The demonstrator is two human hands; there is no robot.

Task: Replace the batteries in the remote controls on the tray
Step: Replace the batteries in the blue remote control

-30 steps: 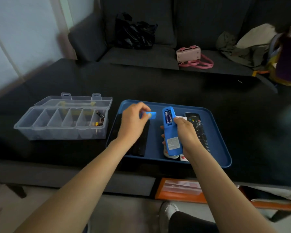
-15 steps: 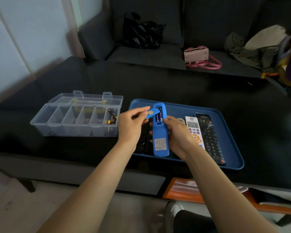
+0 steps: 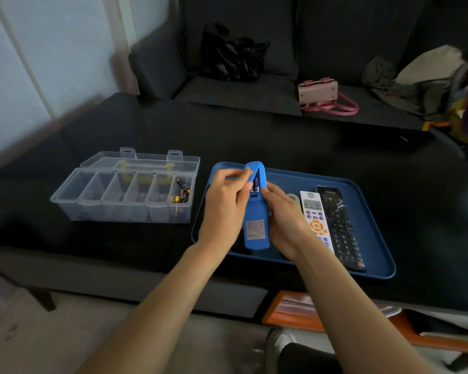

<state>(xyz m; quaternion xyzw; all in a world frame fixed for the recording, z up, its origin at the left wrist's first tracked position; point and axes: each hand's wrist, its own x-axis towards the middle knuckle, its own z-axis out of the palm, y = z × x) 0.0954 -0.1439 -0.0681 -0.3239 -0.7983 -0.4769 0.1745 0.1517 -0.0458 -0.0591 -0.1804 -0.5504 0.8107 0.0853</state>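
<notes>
blue plastic tray (image 3: 376,268) sits on the dark table (image 3: 281,147), rigid-looking with a raised rim – judged stiff enough to slide or lift by the rim, though nothing calls for that now. just left of it, not touching so far as can be told, stands a clear compartment box (image 3: 119,195) with its lid back; a few loose batteries (image 3: 183,191) lie in the rightmost compartment, the others look bare. on the tray, right of the hands, a black remote (image 3: 338,228) and a white remote (image 3: 315,214) lie side by side, face up, apparently touching along their long edges. the blue remote (image 3: 256,228) is held above the tray's left part, back side up, its far end tilted upward, battery bay open with cells (image 3: 256,183) visible inside. judged light and stiff; the blue skin looks like a soft sleeve, so probably grippy rather than slick – best held round the lower body, clear of the bay. right hand (image 3: 284,220) wraps the remote's right side from beneath, thumb lying near the bay edge. left hand (image 3: 224,203) is curled at the bay's left edge, fingertips (image 3: 247,175) pinched together on something small and blue – likely the bay cover, though blur leaves that uncertain. both forearms reach in from the near edge, wrists roughly level, elbows out of view. cells are small, round, apt to roll; judged next need is a fingertip under one end.
</notes>
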